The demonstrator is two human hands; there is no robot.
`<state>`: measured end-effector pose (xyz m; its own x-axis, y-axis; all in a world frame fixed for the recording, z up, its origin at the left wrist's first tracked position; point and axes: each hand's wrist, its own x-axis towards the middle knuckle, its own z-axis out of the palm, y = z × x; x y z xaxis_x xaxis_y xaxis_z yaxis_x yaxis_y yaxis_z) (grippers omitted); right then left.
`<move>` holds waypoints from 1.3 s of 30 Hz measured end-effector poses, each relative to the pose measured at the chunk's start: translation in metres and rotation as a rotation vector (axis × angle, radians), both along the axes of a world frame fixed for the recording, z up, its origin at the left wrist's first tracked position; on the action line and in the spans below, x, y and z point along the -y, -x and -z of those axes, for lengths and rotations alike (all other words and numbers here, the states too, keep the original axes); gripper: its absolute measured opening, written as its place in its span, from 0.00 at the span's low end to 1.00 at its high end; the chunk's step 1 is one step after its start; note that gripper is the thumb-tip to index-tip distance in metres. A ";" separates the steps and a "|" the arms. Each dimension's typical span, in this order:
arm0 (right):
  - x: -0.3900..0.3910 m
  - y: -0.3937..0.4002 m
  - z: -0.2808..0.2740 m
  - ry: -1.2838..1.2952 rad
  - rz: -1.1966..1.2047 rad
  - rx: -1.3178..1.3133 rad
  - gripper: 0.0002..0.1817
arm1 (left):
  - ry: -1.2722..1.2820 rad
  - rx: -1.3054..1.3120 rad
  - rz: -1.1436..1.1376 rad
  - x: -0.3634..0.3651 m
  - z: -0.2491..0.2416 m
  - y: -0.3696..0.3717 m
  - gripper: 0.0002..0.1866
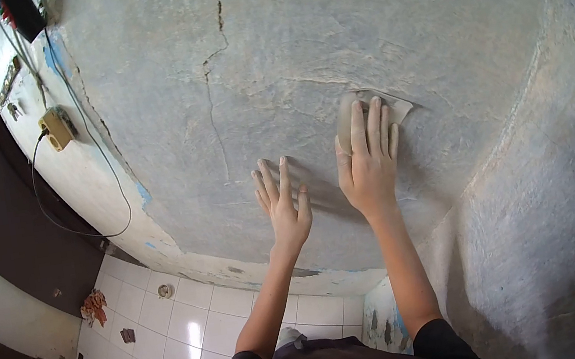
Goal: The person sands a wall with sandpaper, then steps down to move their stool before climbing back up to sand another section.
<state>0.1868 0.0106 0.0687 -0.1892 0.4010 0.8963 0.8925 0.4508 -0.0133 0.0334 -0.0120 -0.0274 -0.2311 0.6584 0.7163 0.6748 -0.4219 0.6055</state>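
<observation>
My right hand [373, 167] presses a pale, dusty sheet of sandpaper [398, 110] against the grey plastered wall [295, 30]. Its fingers lie straight over the sheet, and one corner sticks out to their right. Whitish dust coats the fingers. To the left and a little lower, my left hand [284, 206] is at the wall with its fingers spread and nothing in it; its fingertips are dusty too. A long crack [218, 11] runs down the wall above and left of my left hand. Rough ridges in the plaster cross the wall near the sheet.
At the left, a yellowish power socket [57, 130] with a plugged-in, looping black cable [65, 231] hangs beside a dark door [7, 221]. On the white tiled floor [206, 333] lie a crumpled orange cloth [94, 307] and a small round container [165, 290]. Another rough wall [542, 238] stands at right.
</observation>
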 end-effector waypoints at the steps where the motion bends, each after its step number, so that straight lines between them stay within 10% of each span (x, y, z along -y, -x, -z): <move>1: 0.000 0.005 0.005 0.006 0.011 -0.010 0.35 | 0.017 0.020 0.008 0.001 -0.001 0.003 0.32; 7: 0.008 0.039 0.062 0.208 -0.038 0.045 0.38 | 0.051 0.017 0.036 0.007 0.014 0.024 0.33; 14: -0.004 0.051 -0.019 0.025 0.018 0.041 0.39 | 0.031 0.036 0.034 -0.002 -0.002 0.051 0.33; 20: -0.004 0.092 0.055 0.138 0.042 0.166 0.35 | 0.009 -0.022 0.038 -0.012 0.006 0.095 0.32; 39: -0.010 0.182 -0.012 0.020 0.203 -0.370 0.37 | 0.126 -0.233 0.181 -0.006 0.012 0.293 0.36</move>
<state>0.0047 0.0201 0.0807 0.2286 0.4146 0.8808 0.8968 0.2624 -0.3562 -0.2591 -0.0061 -0.0390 0.0585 0.7608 0.6464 0.7221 -0.4793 0.4988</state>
